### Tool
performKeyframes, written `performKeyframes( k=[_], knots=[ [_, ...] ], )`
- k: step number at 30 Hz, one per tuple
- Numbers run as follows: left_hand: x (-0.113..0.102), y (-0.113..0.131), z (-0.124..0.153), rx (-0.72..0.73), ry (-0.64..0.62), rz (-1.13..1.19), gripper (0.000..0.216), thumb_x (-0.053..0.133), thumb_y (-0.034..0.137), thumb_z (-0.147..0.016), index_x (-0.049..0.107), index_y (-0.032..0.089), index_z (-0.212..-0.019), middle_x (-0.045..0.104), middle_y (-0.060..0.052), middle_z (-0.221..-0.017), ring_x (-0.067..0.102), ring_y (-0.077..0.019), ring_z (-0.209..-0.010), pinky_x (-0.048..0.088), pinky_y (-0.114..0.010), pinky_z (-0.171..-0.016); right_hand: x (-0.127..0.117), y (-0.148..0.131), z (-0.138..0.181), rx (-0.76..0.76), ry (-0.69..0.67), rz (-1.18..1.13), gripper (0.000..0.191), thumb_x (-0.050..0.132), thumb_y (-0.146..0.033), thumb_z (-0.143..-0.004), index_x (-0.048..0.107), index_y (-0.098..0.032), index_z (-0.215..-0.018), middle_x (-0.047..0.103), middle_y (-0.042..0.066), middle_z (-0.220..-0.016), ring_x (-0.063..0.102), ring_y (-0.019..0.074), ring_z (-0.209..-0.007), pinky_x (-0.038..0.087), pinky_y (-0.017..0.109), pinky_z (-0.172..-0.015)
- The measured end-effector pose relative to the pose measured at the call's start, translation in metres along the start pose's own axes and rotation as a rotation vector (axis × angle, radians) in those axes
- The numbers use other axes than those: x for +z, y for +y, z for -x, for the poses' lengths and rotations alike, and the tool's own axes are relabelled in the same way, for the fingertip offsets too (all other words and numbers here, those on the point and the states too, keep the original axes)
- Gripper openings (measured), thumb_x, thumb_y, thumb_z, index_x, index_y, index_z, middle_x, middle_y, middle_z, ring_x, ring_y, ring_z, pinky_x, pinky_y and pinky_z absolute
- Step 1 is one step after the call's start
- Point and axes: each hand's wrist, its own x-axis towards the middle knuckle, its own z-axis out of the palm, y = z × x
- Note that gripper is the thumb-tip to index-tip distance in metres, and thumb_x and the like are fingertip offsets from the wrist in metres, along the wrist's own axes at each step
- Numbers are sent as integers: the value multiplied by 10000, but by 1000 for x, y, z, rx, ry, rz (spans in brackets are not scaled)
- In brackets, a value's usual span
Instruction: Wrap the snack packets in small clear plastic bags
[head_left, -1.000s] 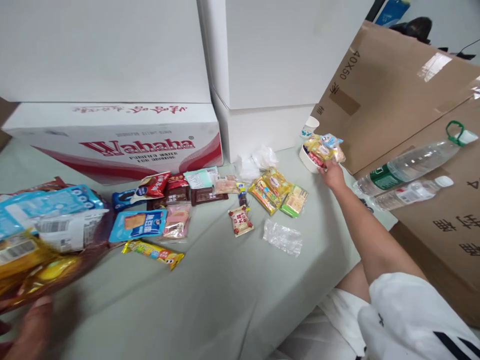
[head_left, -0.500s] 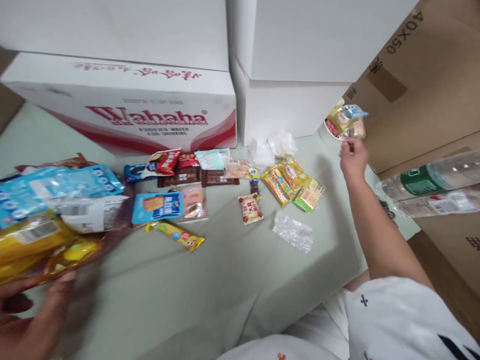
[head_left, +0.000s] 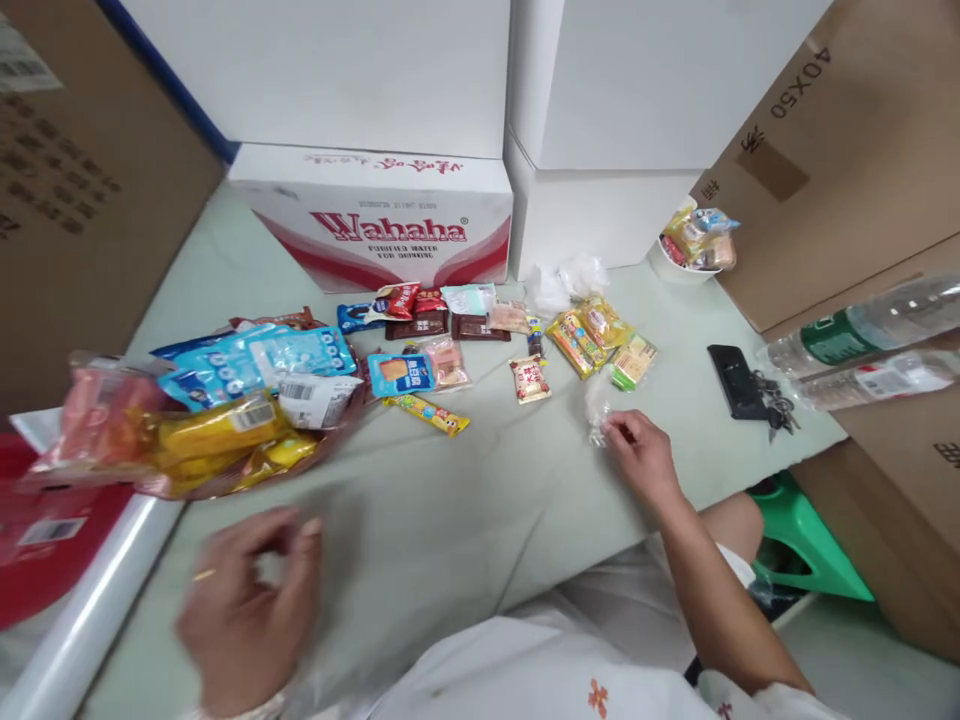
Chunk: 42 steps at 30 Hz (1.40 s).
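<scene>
My right hand (head_left: 646, 458) pinches the edge of a crumpled clear plastic bag (head_left: 598, 405) on the table. Just beyond it lie yellow snack packets (head_left: 589, 335) and a green-and-cream packet (head_left: 634, 361). To its left is a small cream-and-red packet (head_left: 531, 380). My left hand (head_left: 251, 605), slightly blurred, hovers over the near left of the table, its fingers loosely curled, the thumb apart and nothing visible between them. Beyond that hand a large heap of bagged snacks (head_left: 255, 370) rests on a dark red wrapper. A yellow stick packet (head_left: 429, 412) lies between the two hands.
Along the back stand a Wahaha water carton (head_left: 390, 225) and white boxes (head_left: 600, 215). A white bowl (head_left: 679, 268) of snacks sits at the back right. Plastic bottles (head_left: 832, 340), a phone (head_left: 736, 382) and keys (head_left: 776, 405) are on the right. A green stool (head_left: 814, 540) is below.
My right hand has come back from the snack bowl to the clear plastic bag and pinched it, bunching it up. My left hand has let go of the snack heap. The view has swung left.
</scene>
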Motion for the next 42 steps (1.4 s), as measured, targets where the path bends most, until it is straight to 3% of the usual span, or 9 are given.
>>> performKeyframes(
  k=[5,7,12,20,24,32,34,37,42],
  knots=[
    [59,69,27,-358,-606,596,432,617,624,-898,700,199,-902,695,-36,-814,604,-163,-683,478,-275,-599,57,-61,21,165,-252,-518,289,647,-480,-906,723,-203,-937,688,20,-782,582,160,-677,453,283,-655],
    [82,85,26,-487,-682,802,523,707,659,-815,680,196,-1056,714,-51,-966,638,-173,-768,492,-267,-600,75,-80,29,97,-336,-512,249,645,-437,-905,740,-207,-914,689,20,-790,588,161,-706,447,285,-679],
    [107,88,18,-585,-643,1008,485,897,556,-642,629,167,-750,586,42,-644,490,-89,-598,404,-216,-574,89,-93,42,65,-327,-461,197,668,-396,-876,746,-215,-868,653,16,-801,550,153,-714,413,278,-672],
    [99,65,24,-793,-603,1225,466,977,436,-569,637,170,-748,580,64,-644,489,-58,-564,393,-187,-550,84,-86,49,457,-289,-920,322,843,-475,-715,701,-195,-786,498,-44,-661,370,95,-582,287,232,-523],
    [93,60,20,-772,-682,1359,374,956,340,-630,647,172,-758,634,32,-741,567,-83,-661,477,-208,-637,72,-81,46,543,-247,-1079,305,906,-398,-653,710,-187,-754,491,-38,-664,374,87,-594,289,205,-491],
    [80,63,18,-836,-903,1535,376,911,273,-585,570,183,-715,687,-28,-937,668,-196,-875,572,-339,-773,62,-82,50,522,-282,-1244,329,902,-401,-704,658,-218,-828,642,-7,-874,602,133,-765,575,284,-724],
    [80,64,17,-859,-897,1481,423,916,280,-580,524,188,-710,702,-32,-972,669,-173,-809,561,-328,-746,64,-86,50,538,-266,-1210,369,900,-423,-702,622,-228,-845,639,-17,-827,571,114,-662,538,249,-606],
    [78,61,12,-842,-837,1268,477,929,299,-585,480,190,-705,694,-7,-870,589,-89,-622,469,-234,-622,61,-87,46,530,-192,-1072,412,880,-470,-697,590,-228,-862,593,-45,-714,421,72,-497,320,189,-416],
    [40,40,-8,-584,-869,893,419,872,437,-681,528,205,-739,582,42,-668,480,-90,-544,386,-219,-540,29,-81,30,432,-314,-748,407,823,-548,-735,628,-201,-820,459,-82,-560,304,63,-453,212,213,-423]
  ],
)
